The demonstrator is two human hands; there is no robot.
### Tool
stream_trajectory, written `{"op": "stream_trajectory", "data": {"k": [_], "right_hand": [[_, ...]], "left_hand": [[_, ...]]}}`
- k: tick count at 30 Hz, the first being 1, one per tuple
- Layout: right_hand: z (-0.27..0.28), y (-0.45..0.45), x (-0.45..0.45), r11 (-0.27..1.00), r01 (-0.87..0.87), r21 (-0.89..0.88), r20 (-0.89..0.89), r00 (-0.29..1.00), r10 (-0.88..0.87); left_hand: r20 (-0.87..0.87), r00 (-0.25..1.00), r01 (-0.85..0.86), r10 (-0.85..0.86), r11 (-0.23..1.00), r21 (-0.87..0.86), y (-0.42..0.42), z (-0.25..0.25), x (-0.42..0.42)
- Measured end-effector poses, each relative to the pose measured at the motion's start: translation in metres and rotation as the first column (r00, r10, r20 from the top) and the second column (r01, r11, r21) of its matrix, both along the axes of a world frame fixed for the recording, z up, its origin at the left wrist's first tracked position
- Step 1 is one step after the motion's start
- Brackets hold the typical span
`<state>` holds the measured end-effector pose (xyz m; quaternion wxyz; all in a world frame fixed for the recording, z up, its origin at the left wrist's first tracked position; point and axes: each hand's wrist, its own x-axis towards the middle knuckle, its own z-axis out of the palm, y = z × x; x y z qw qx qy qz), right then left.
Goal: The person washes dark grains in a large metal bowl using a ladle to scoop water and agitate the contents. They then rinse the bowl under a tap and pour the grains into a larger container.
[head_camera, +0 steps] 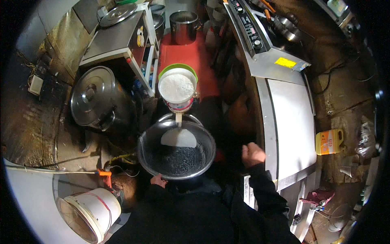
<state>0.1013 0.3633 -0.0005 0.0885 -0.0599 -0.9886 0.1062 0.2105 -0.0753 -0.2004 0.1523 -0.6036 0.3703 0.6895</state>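
Note:
A wide metal basin [210, 158] stands before me, with whitish residue over its dark inside. My left hand [159, 181] grips the near-left rim. Inside, toward the far wall, lies a white half-round scraper [179, 138]; its pale handle [179, 119] extends over the far rim. Just beyond, a white container of white powder [177, 87] sits with a green rim [178, 65] behind it. To the basin's right, apart from it, my right hand [253, 154] is loosely curled beside the counter edge. I see nothing in it, though its palm is hidden.
A large lidded steel pot [93, 96] stands left, below a metal-topped table [114, 39]. On the right run a white-topped counter [292, 122] and a cooker with control knobs [248, 27]. A white bucket [94, 207] lies tilted at lower left. A yellow jug [329, 141] stands far right.

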Motion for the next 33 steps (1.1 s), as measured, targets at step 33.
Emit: {"op": "stream_trajectory", "data": {"k": [33], "right_hand": [[-0.415, -0.052, -0.117, 0.587, 0.760, -0.278, 0.835, 0.493, -0.244]], "left_hand": [[-0.118, 0.988, 0.079, -0.098, 0.985, -0.153, 0.011, 0.028, -0.022]]}}
